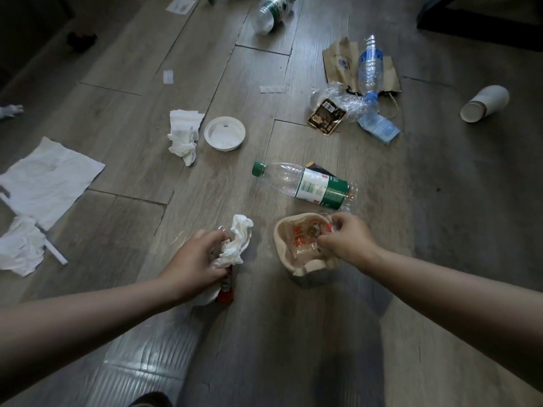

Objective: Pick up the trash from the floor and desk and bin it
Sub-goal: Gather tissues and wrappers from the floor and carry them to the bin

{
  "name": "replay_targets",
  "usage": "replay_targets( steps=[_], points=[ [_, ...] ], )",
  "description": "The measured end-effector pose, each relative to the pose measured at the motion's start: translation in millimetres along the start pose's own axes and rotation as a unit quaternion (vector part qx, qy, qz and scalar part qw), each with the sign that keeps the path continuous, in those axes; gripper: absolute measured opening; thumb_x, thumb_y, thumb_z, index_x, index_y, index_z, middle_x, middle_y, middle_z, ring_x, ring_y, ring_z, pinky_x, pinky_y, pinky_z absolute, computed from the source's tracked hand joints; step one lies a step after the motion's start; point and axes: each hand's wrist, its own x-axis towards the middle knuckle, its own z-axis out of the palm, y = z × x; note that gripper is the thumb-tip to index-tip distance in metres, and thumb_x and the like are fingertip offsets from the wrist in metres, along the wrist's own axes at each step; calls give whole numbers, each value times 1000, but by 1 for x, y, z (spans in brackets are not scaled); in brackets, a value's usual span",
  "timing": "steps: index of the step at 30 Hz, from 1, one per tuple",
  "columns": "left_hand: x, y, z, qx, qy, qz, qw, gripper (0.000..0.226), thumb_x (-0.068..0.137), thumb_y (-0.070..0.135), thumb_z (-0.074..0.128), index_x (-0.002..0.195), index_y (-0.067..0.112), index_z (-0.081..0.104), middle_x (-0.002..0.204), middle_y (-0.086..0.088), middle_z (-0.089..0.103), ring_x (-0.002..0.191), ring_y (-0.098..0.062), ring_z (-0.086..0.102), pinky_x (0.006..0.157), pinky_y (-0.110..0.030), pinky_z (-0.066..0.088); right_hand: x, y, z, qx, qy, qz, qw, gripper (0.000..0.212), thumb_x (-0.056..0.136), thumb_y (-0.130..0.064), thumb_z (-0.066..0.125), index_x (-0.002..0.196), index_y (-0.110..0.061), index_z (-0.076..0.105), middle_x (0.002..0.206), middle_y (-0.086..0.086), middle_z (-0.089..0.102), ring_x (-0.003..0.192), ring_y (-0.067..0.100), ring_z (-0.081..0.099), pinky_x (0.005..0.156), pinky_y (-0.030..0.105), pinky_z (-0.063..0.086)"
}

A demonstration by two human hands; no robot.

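Left hand [196, 259] closed around a crumpled white tissue [236, 245], with a red wrapper [225, 290] pinned under the same grip, low over the wood floor [293, 348]. Right hand [346, 240] pinching a clear printed plastic wrapper [308, 235] at a cream-coloured crushed tray [286, 239] — fingers curled shut on the plastic; whether the tray is lifted or resting on the floor, cannot tell.

Just beyond the right hand: green-capped bottle [308, 183] lying on its side, cap pointing left, a dark packet [318, 168] tucked behind it. Further out, centre: white lid [224, 133] upside down, a wad of tissue [183, 135] touching-close on its left. Left edge: flat sheet of paper towel [50, 180], more crumpled paper [20, 248] below it, a white strip [55, 255] beside that. Small paper scraps [168, 76] scattered higher up.

Upper right cluster — brown paper bag [338, 64] flat on the floor, blue-capped bottle [369, 69] lying across it, clear crumpled plastic [335, 95] and a black snack packet [326, 116] just below, a pale blue pack [379, 127] next to those. Paper cup [484, 102] on its side, well apart at far right. Another green-label bottle [273, 13] at top centre, on its side. Dark furniture base [482, 30] in the top right corner.
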Motion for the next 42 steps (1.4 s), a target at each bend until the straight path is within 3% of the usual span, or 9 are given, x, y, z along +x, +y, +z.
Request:
replay_targets(
  steps=[3,7,13,16,19,24,33,39,42],
  points=[
    [2,3,-4,-23,20,-13,999,51,73,7,73,112,34,56,111,5,49,96,-10,55,74,-12,40,-4,-9,-6,35,10,-6,999,27,74,-2,73,85,-22,59,90,0,66,81,14,66,66,30,58],
    [13,12,-9,-65,53,-44,995,58,72,7,76,124,26,58,118,-1,55,96,-15,61,83,-27,48,-4,-13,-12,62,34,-7,997,28,70,3,70,83,-21,63,86,0,68,81,16,66,67,31,57],
    [35,36,-24,-103,88,-66,989,60,67,13,82,106,49,53,105,2,65,82,1,63,65,-12,42,2,-28,-27,156,41,14,987,28,75,6,69,95,-13,66,96,7,70,90,22,68,75,38,59],
    [35,47,-28,-154,112,-105,976,58,58,22,81,93,59,53,100,8,67,88,-7,65,76,-28,51,-1,-32,-34,189,54,41,980,32,77,5,69,104,-10,66,99,7,71,93,22,68,80,42,58],
    [19,61,-33,-188,105,-146,965,52,57,26,73,92,60,56,97,12,69,90,-16,67,84,-47,55,-21,-33,-37,233,99,101,962,27,76,9,67,90,-14,65,96,15,71,88,25,67,79,46,55],
    [-27,114,-61,-197,99,-199,955,51,58,30,70,90,66,52,93,14,66,88,-13,67,79,-38,55,-77,-54,-59,265,131,194,935,18,76,6,68,87,-8,66,89,20,70,80,33,64,74,48,53],
    [-82,302,-202,-205,116,-178,955,48,58,25,71,100,43,57,106,-4,66,93,-20,66,88,-45,53,-201,-208,-196,302,163,201,918,13,75,1,68,83,-9,67,80,11,70,77,28,65,72,44,53],
    [-118,485,-333,-203,128,-89,967,52,67,8,78,95,44,56,111,-5,64,85,-2,62,69,-8,46,-295,-355,-350,350,218,136,901,21,77,5,67,95,-6,67,91,18,71,86,31,68,79,44,55],
    [-148,574,-390,-222,128,-43,966,56,68,3,78,97,45,57,114,-7,65,87,-11,66,77,-21,51,-347,-418,-423,338,249,85,904,25,77,3,69,100,-6,67,91,11,71,88,26,69,78,37,56]
  ],
)
